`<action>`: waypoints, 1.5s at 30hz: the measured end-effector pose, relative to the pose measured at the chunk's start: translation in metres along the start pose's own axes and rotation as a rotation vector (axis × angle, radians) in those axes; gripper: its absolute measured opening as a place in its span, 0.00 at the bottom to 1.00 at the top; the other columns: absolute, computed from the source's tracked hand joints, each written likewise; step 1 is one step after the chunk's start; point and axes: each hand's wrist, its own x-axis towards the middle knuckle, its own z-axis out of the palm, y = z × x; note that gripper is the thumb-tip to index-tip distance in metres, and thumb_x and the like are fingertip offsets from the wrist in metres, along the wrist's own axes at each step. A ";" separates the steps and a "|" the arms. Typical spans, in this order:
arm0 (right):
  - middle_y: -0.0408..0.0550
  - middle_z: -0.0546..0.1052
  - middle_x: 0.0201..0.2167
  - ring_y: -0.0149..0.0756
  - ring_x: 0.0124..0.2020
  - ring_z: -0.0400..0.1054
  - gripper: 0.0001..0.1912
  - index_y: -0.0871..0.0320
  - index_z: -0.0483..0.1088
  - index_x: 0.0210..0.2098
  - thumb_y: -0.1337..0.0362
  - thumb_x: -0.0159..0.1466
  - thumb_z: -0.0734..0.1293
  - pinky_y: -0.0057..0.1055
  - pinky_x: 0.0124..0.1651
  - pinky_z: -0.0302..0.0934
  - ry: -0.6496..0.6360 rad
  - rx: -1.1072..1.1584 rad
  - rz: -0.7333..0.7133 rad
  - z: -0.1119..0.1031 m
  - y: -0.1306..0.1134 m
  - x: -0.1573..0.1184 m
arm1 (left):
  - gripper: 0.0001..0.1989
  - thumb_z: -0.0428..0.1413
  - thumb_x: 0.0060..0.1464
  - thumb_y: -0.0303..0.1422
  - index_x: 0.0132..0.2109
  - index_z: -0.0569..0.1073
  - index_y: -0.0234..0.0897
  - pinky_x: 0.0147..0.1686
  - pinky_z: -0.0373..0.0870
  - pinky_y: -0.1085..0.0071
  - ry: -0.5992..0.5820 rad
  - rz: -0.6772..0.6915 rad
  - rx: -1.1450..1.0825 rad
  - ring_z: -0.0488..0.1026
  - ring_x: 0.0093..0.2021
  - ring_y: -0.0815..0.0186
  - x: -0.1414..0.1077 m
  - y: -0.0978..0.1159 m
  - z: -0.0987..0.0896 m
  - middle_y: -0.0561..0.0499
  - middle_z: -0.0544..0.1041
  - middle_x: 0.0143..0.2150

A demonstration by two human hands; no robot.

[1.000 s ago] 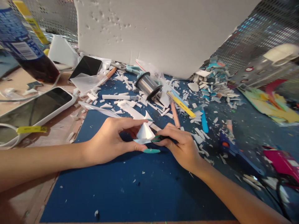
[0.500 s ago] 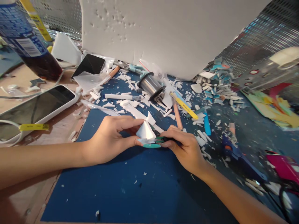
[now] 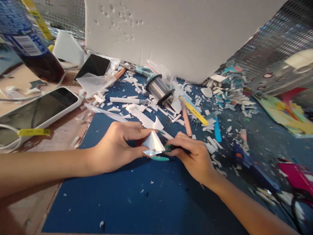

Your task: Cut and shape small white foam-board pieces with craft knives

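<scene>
My left hand (image 3: 119,148) pinches a small white foam piece (image 3: 154,142) between thumb and fingers, its pointed, faceted side facing up. My right hand (image 3: 194,155) is closed around a dark-handled craft knife (image 3: 154,152), whose thin shiny blade lies along the lower edge of the foam piece. A teal oval shape (image 3: 160,158) shows just under the blade, by my left thumb; it may be a long fingernail. Both hands are above the blue mat (image 3: 117,202). My right fingers hide most of the knife's handle.
Behind the hands lie white scraps (image 3: 140,116), a wire spool (image 3: 160,89), light-blue-handled scissors (image 3: 145,71) and a yellow cutter (image 3: 194,111). A glue gun (image 3: 251,166) sits right. Left are a phone (image 3: 41,112) and bottle (image 3: 31,45). A white foam board (image 3: 171,39) stands at the back.
The foam piece has tilted slightly and shifted a little down and right. The blade has turned a little along its lower edge. Both hands keep their grip.
</scene>
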 end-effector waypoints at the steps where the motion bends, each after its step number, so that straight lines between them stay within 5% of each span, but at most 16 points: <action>1: 0.43 0.71 0.23 0.30 0.25 0.61 0.16 0.59 0.74 0.35 0.54 0.69 0.62 0.29 0.30 0.56 0.000 -0.003 0.002 0.000 -0.001 0.000 | 0.13 0.63 0.52 0.24 0.46 0.80 0.24 0.25 0.65 0.81 0.002 0.006 -0.001 0.67 0.25 0.74 0.000 0.000 0.000 0.53 0.71 0.26; 30: 0.45 0.73 0.23 0.31 0.24 0.64 0.16 0.59 0.74 0.35 0.54 0.69 0.61 0.28 0.28 0.57 0.023 0.028 -0.007 0.004 -0.009 0.001 | 0.10 0.60 0.57 0.28 0.46 0.78 0.29 0.26 0.67 0.79 -0.066 0.073 0.144 0.71 0.26 0.72 -0.003 0.006 -0.001 0.51 0.75 0.28; 38: 0.43 0.72 0.22 0.30 0.22 0.61 0.18 0.59 0.74 0.35 0.52 0.69 0.60 0.29 0.28 0.57 0.027 0.020 -0.016 -0.003 -0.004 0.001 | 0.18 0.55 0.63 0.41 0.49 0.76 0.29 0.27 0.70 0.76 -0.027 0.115 0.254 0.73 0.27 0.69 -0.006 0.003 -0.006 0.48 0.77 0.30; 45: 0.44 0.71 0.22 0.30 0.22 0.61 0.17 0.59 0.74 0.35 0.54 0.70 0.60 0.29 0.28 0.57 0.024 0.006 -0.057 -0.005 -0.002 0.001 | 0.15 0.55 0.63 0.37 0.49 0.76 0.31 0.27 0.69 0.79 -0.054 0.099 0.274 0.71 0.26 0.72 -0.003 0.006 -0.004 0.51 0.74 0.29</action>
